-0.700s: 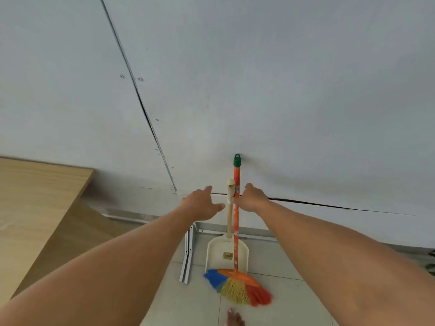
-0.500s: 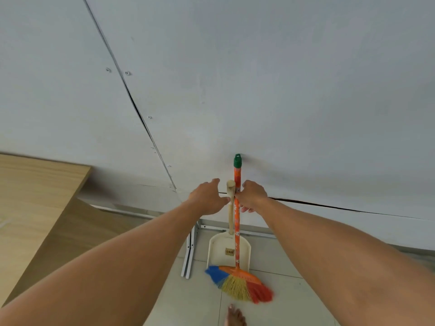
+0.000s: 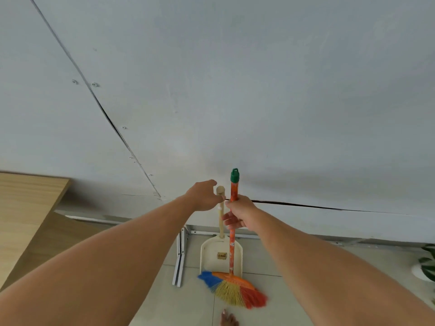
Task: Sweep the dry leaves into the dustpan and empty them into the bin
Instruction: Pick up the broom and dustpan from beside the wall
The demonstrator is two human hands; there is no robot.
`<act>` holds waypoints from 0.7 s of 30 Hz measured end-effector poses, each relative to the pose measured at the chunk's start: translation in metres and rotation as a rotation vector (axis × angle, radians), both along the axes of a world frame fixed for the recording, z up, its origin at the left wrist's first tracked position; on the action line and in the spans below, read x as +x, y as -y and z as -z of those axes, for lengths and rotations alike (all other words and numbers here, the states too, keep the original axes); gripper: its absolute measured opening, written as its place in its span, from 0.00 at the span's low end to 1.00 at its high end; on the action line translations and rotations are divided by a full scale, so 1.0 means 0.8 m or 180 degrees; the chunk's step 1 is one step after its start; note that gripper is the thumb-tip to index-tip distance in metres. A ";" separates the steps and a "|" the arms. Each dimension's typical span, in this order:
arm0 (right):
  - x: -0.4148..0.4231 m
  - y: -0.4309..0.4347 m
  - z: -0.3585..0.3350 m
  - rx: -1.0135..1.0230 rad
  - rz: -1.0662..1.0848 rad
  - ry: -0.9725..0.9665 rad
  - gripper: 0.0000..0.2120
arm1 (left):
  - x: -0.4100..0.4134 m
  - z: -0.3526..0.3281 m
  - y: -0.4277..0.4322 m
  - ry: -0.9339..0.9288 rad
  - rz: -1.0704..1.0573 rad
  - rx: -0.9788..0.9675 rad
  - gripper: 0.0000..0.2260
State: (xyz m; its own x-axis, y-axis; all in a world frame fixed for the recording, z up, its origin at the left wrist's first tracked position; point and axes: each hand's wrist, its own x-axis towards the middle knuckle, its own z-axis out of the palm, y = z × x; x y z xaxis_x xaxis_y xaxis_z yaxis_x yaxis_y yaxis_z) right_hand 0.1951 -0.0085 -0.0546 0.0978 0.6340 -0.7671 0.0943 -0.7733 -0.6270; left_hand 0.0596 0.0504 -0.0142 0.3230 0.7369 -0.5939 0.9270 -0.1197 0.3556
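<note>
A broom (image 3: 232,252) with an orange handle, a green cap and blue, yellow and red bristles stands upright against the white wall. My right hand (image 3: 239,214) is closed around its handle below the cap. Beside it stands a cream dustpan (image 3: 220,256) with a long pale wooden handle. My left hand (image 3: 203,196) touches the top of that handle, fingers curled but not fully around it. No leaves or bin are in view.
A wooden table top (image 3: 28,203) sits at the left. White folded brackets (image 3: 180,257) lean on the wall left of the dustpan. A potted plant's leaves (image 3: 428,260) show at the right edge. My bare toes (image 3: 228,319) are on the tiled floor.
My right hand has closed around the broom handle and shifted lower on it. My left hand has come up against the top of the dustpan handle.
</note>
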 end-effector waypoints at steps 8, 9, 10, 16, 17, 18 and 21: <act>0.025 0.036 -0.005 -0.0249 0.0569 -0.0946 0.11 | 0.051 -0.006 -0.019 -0.0613 0.0603 0.0001 0.23; 0.029 0.041 -0.005 -0.0271 0.0660 -0.1121 0.12 | 0.054 -0.005 -0.021 -0.0695 0.0559 0.0017 0.18; 0.034 0.047 -0.005 -0.0297 0.0745 -0.1296 0.13 | 0.058 -0.004 -0.022 -0.0738 0.0463 -0.0032 0.13; 0.060 0.082 -0.007 -0.0742 0.0943 -0.1977 0.25 | 0.059 0.010 -0.010 -0.1077 0.0381 -0.0795 0.20; 0.061 0.088 -0.008 -0.0827 0.0942 -0.1916 0.27 | 0.055 0.014 -0.005 -0.1094 0.0425 -0.0937 0.20; 0.060 0.094 -0.011 -0.0897 0.0899 -0.1820 0.25 | 0.051 0.019 0.002 -0.1120 0.0430 -0.1087 0.19; 0.054 0.112 -0.022 -0.1115 0.0774 -0.1634 0.11 | 0.038 0.029 0.028 -0.1283 0.0180 -0.1570 0.11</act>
State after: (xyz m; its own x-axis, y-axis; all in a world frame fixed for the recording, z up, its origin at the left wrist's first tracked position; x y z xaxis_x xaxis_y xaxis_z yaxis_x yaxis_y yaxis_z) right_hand 0.2384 -0.0978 -0.0372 -0.2261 0.3447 -0.9111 -0.3519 -0.9010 -0.2536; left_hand 0.0900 0.0283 -0.0370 0.0338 0.3343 -0.9419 0.9965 -0.0837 0.0060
